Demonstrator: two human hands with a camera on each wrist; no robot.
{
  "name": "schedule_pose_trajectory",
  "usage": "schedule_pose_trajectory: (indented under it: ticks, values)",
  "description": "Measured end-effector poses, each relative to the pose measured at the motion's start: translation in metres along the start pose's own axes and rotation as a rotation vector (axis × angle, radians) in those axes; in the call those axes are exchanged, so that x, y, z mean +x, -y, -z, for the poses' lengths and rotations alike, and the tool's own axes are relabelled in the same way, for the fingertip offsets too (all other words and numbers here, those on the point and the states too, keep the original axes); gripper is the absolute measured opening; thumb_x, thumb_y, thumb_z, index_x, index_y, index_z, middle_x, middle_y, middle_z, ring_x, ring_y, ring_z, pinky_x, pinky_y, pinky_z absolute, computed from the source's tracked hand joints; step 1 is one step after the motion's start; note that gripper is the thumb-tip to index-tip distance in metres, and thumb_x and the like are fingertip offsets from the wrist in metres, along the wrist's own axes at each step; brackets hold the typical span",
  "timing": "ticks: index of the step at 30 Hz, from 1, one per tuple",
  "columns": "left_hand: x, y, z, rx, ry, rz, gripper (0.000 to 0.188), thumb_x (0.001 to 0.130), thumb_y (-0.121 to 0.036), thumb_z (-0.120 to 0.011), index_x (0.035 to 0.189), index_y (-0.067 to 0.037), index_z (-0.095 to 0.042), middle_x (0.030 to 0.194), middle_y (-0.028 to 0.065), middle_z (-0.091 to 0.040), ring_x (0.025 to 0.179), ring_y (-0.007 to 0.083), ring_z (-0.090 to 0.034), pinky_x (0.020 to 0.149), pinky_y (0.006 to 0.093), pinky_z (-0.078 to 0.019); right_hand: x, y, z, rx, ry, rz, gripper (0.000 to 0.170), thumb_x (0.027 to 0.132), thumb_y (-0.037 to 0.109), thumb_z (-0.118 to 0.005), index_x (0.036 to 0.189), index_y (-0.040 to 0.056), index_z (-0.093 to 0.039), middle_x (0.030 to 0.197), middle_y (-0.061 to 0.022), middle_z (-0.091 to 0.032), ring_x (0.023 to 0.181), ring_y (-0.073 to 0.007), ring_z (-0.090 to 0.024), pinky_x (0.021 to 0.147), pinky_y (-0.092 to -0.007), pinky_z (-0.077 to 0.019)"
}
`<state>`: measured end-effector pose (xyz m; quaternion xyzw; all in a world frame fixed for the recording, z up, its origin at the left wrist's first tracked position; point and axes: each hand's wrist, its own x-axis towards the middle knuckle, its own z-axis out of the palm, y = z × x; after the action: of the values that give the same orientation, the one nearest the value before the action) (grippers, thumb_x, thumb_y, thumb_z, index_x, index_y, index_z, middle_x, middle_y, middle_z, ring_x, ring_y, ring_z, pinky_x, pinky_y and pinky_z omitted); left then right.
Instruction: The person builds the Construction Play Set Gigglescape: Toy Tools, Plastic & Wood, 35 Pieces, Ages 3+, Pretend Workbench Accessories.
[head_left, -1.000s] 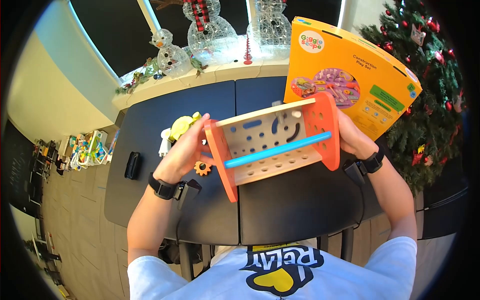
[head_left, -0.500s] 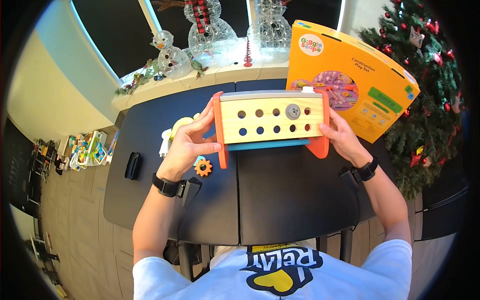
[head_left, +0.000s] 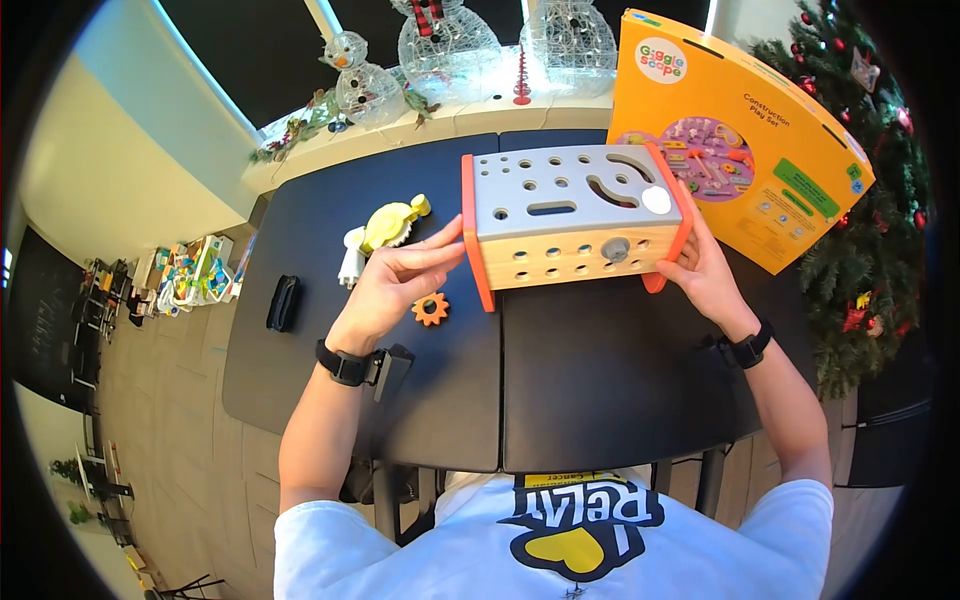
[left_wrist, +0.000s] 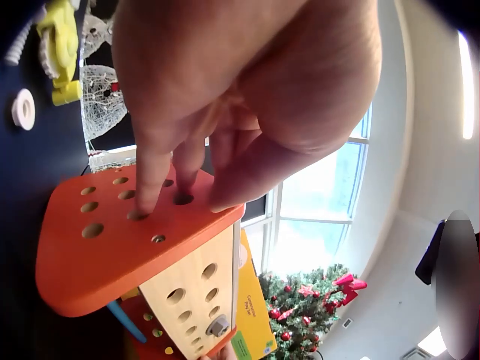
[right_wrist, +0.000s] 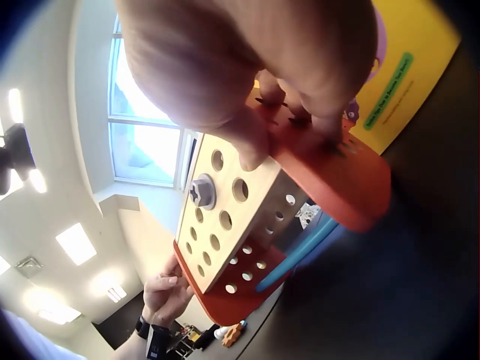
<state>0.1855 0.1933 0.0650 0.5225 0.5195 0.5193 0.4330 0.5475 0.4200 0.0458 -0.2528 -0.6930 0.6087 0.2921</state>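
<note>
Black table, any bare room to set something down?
Bare: the table right of its seam, between toy bench and near edge; also between black case and white toy piece. Crowded: around yellow toy, orange gear and left hand, and beside the play-set box.

Over the near tabletop (head_left: 600, 400), room is left — behind the toy bench (head_left: 560, 225), right-hand passage is blocked by the yellow box (head_left: 765, 140).

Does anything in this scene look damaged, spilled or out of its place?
Nothing stands out: the held toy bench shows no visible damage, and the orange gear and yellow toy lying on the black table look ordinary. No spill is visible.
</note>
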Motion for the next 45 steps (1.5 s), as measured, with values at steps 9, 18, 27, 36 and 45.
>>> schedule_pose_trajectory:
  ticks: [9,18,27,36,45]
  values:
    - [-0.019,-0.033,0.003,0.138,-0.122,0.024,0.032,0.099,0.002,-0.061,0.130,0.002,-0.070,0.144,0.0172,-0.062,0.133,0.0218,-0.059,0.112,0.0345,-0.0468,0.005,0.045,-0.020,-0.567,-0.229,0.465,0.073,0.090,0.002,-0.066,0.157,0.0021,-0.038,0.153,-0.0234,-0.050,0.143,-0.0352,-0.050,0.121,-0.0431,-0.0357]
    - [-0.053,-0.011,0.050,0.838,-0.447,0.180,0.025,0.094,-0.015,-0.075,0.113,0.001,-0.075,0.100,0.0113,-0.077,0.085,0.0164,-0.070,0.079,0.0310,-0.0562,0.000,0.064,-0.150,-0.662,0.325,0.788,0.039,0.088,0.008,-0.068,0.126,-0.0004,-0.062,0.123,-0.0190,-0.063,0.111,-0.0357,-0.066,0.092,-0.0438,-0.0568]
    - [-0.066,0.045,0.059,1.224,-0.318,0.168,0.036,0.076,-0.014,-0.087,0.109,-0.003,-0.076,0.104,0.0184,-0.076,0.098,0.0353,-0.071,0.089,0.0440,-0.0563,0.035,-0.030,-0.264,-1.077,0.394,0.736,0.063,0.089,0.011,-0.066,0.142,-0.0174,-0.046,0.123,-0.0250,-0.058,0.112,-0.0328,-0.060,0.087,-0.0383,-0.0582]
    - [-0.065,0.029,0.042,0.872,-0.460,0.218,0.028,0.083,-0.005,-0.081,0.106,0.002,-0.067,0.095,0.0141,-0.076,0.083,0.0225,-0.074,0.079,0.0331,-0.0591,0.050,-0.038,-0.267,-1.195,0.465,0.650,0.048,0.087,0.012,-0.072,0.125,-0.0139,-0.057,0.113,-0.0203,-0.061,0.089,-0.0299,-0.070,0.075,-0.0384,-0.0602]
    - [-0.086,-0.060,-0.010,0.816,-0.406,-0.107,0.026,0.076,0.001,-0.080,0.100,0.000,-0.071,0.096,0.0056,-0.072,0.073,0.0131,-0.066,0.068,0.0276,-0.0546,0.032,0.020,-0.240,-0.551,0.253,0.709,0.056,0.082,0.008,-0.076,0.133,-0.0038,-0.056,0.124,-0.0189,-0.060,0.092,-0.0356,-0.073,0.074,-0.0422,-0.0614]
